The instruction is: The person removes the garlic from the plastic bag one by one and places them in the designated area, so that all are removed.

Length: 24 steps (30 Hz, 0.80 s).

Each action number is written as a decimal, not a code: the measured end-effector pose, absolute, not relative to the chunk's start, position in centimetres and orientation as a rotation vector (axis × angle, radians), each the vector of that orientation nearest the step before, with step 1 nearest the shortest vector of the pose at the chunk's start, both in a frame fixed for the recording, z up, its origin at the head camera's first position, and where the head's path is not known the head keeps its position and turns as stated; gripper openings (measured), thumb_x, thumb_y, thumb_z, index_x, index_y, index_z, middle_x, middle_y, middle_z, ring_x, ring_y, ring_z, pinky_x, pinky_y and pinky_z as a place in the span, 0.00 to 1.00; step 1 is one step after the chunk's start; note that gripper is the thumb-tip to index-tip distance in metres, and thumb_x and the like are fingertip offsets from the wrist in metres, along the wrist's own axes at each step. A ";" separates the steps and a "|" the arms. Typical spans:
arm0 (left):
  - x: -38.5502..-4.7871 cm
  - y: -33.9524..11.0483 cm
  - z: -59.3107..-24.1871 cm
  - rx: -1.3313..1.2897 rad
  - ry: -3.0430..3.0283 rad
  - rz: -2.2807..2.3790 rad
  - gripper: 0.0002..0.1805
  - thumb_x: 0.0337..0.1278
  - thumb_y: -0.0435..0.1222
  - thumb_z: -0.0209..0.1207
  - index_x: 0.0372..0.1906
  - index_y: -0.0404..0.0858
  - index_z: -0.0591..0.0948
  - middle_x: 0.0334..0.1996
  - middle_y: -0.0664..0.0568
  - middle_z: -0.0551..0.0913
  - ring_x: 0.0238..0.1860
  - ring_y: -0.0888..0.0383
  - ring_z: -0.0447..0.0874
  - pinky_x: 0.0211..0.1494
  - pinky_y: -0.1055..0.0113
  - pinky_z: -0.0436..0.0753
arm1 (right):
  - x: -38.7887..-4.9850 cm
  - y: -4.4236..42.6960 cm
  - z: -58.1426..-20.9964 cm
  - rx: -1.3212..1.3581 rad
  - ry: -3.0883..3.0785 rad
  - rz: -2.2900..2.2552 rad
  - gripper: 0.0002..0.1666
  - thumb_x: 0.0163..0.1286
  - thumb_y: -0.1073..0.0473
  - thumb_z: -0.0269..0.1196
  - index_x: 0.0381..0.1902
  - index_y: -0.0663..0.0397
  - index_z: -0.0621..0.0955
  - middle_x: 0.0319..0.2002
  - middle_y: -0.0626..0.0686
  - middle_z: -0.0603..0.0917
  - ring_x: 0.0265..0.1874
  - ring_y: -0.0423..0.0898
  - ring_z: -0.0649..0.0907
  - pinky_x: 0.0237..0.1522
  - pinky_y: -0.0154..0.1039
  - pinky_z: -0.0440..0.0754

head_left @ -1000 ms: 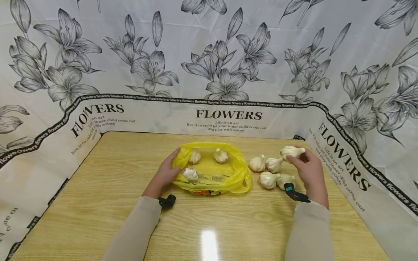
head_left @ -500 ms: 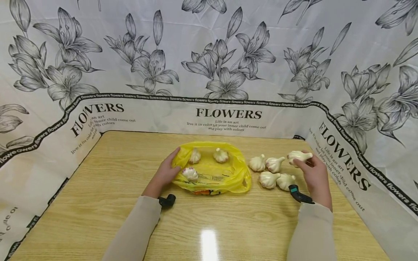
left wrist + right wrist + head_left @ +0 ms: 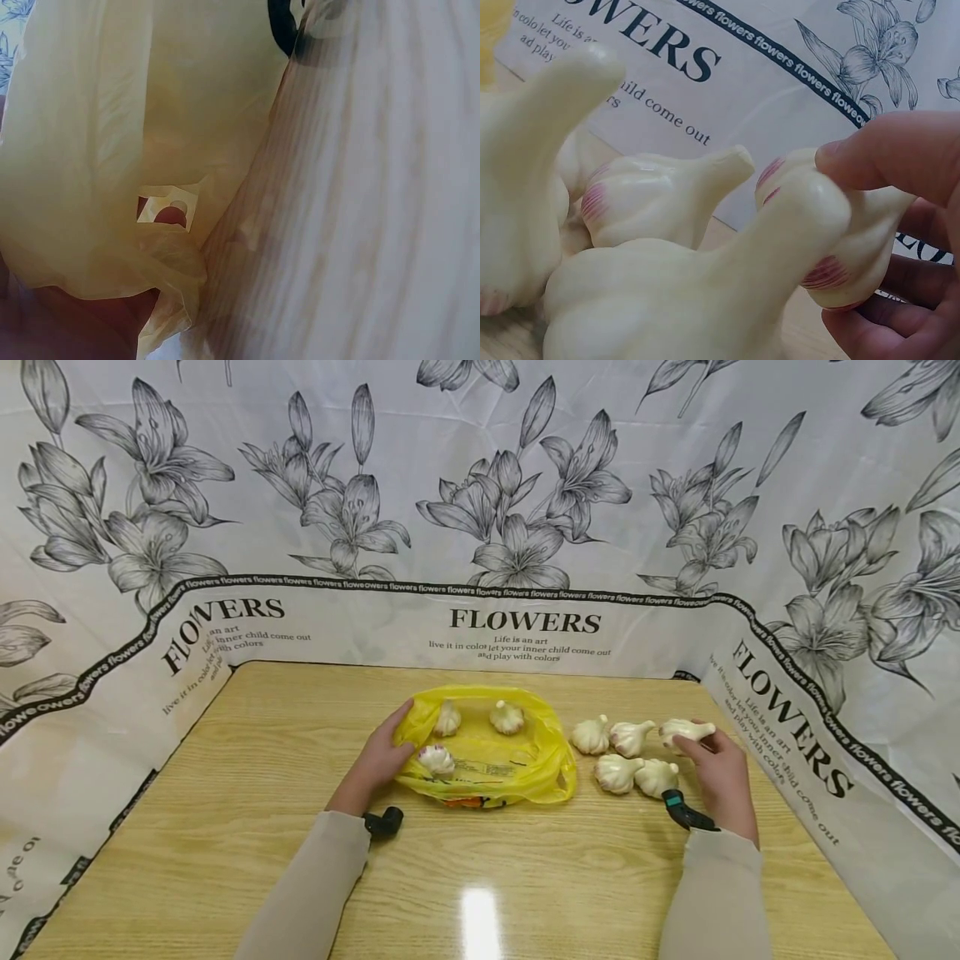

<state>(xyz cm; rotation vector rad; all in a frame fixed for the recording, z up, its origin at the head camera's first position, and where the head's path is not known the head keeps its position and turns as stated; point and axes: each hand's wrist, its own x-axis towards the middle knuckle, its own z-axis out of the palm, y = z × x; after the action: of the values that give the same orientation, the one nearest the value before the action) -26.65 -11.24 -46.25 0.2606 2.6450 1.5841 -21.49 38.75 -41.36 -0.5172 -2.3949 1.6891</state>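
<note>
My left hand (image 3: 381,752) grips the left rim of a yellow plastic bag (image 3: 542,781), which lies with its mouth spread. Inside it are three garlic bulbs: one at the back left (image 3: 447,719), one at the back right (image 3: 507,717) and one near the front (image 3: 437,761). In the left wrist view the bag's wall (image 3: 75,157) covers most of the fingers. At the right, my right hand (image 3: 723,774) pinches a garlic bulb (image 3: 681,733) between thumb and fingers, its stem pointing right. Whether this bulb touches the table cannot be told.
Several loose garlic bulbs sit close together between the bag and my right hand, among them a front bulb (image 3: 617,774) and a back one (image 3: 590,736). The wooden table (image 3: 420,885) ends at a flower-printed cloth (image 3: 360,635) behind and on both sides.
My right hand first moved right with the garlic bulb, then lowered it towards the table, beside the other loose bulbs. The left hand and the bag have stayed in place.
</note>
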 end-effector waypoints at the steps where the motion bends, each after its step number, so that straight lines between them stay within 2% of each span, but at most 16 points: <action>1: -26.7 -11.2 -46.3 0.259 2.643 1.585 0.43 0.57 0.32 0.51 0.77 0.57 0.53 0.77 0.51 0.54 0.77 0.48 0.49 0.76 0.47 0.54 | -21.5 38.8 -41.5 -0.526 -2.400 1.688 0.45 0.63 0.41 0.64 0.73 0.50 0.64 0.59 0.48 0.74 0.46 0.28 0.73 0.58 0.33 0.70; 4: -26.6 -11.2 -46.3 0.260 2.641 1.587 0.43 0.57 0.32 0.51 0.77 0.57 0.53 0.77 0.51 0.54 0.77 0.48 0.49 0.76 0.47 0.54 | -21.6 38.8 -41.9 -0.560 -2.442 1.644 0.45 0.63 0.39 0.63 0.73 0.49 0.63 0.64 0.53 0.71 0.48 0.30 0.72 0.55 0.33 0.72; 8: -26.6 -11.3 -46.3 0.276 2.645 1.585 0.42 0.57 0.33 0.51 0.77 0.57 0.53 0.77 0.51 0.54 0.77 0.48 0.49 0.76 0.47 0.54 | -21.7 38.9 -42.5 -0.585 -2.480 1.615 0.45 0.64 0.37 0.61 0.74 0.48 0.63 0.68 0.56 0.68 0.54 0.39 0.72 0.49 0.30 0.73; 12: -26.5 -11.3 -46.3 0.280 2.650 1.581 0.42 0.57 0.33 0.52 0.77 0.57 0.53 0.77 0.51 0.55 0.77 0.48 0.49 0.76 0.47 0.54 | -21.8 38.9 -42.9 -0.595 -2.490 1.627 0.46 0.64 0.37 0.61 0.74 0.48 0.62 0.71 0.58 0.64 0.61 0.44 0.70 0.52 0.31 0.71; 19: -26.5 -11.3 -46.2 0.278 2.655 1.571 0.43 0.57 0.32 0.51 0.77 0.56 0.52 0.77 0.49 0.55 0.77 0.47 0.49 0.76 0.46 0.54 | -21.8 38.7 -43.0 -0.582 -2.510 1.615 0.45 0.63 0.38 0.63 0.71 0.54 0.65 0.68 0.57 0.66 0.52 0.37 0.71 0.45 0.24 0.72; 24: -26.5 -11.2 -46.2 0.277 2.648 1.585 0.43 0.56 0.32 0.52 0.77 0.57 0.53 0.77 0.50 0.55 0.77 0.47 0.49 0.76 0.46 0.55 | -21.8 38.9 -43.3 -0.565 -2.583 1.552 0.45 0.63 0.35 0.60 0.69 0.57 0.67 0.69 0.58 0.66 0.57 0.45 0.70 0.50 0.32 0.72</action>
<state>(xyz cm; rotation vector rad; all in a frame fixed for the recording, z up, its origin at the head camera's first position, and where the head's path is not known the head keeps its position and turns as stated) -26.51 -11.24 -46.24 0.2771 2.6479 1.5850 -21.83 38.92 -43.27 -0.5653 -2.5825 1.5515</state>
